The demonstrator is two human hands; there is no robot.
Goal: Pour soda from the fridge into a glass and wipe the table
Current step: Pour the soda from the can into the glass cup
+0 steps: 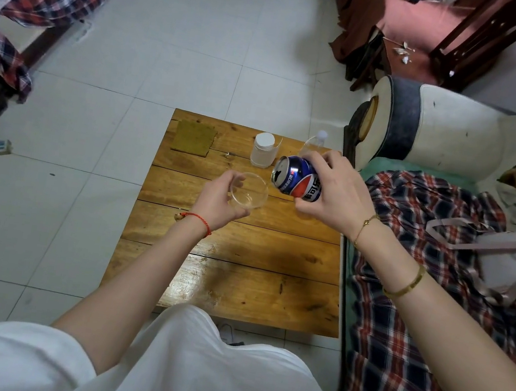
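A blue soda can (298,179) is tipped on its side over the wooden table (239,260), its open top pointing left toward a clear glass (250,190). My right hand (334,194) grips the can round its body. My left hand (218,201) holds the glass from its left side, fingers curled round it. The glass looks empty and no soda is seen flowing. A flat olive-green cloth (194,138) lies at the table's far left corner.
A white-lidded clear jar (262,150) and a clear plastic bottle (314,143) stand at the table's far edge behind the can. A sofa with a plaid cover (421,288) borders the table on the right. Tiled floor (63,198) lies to the left.
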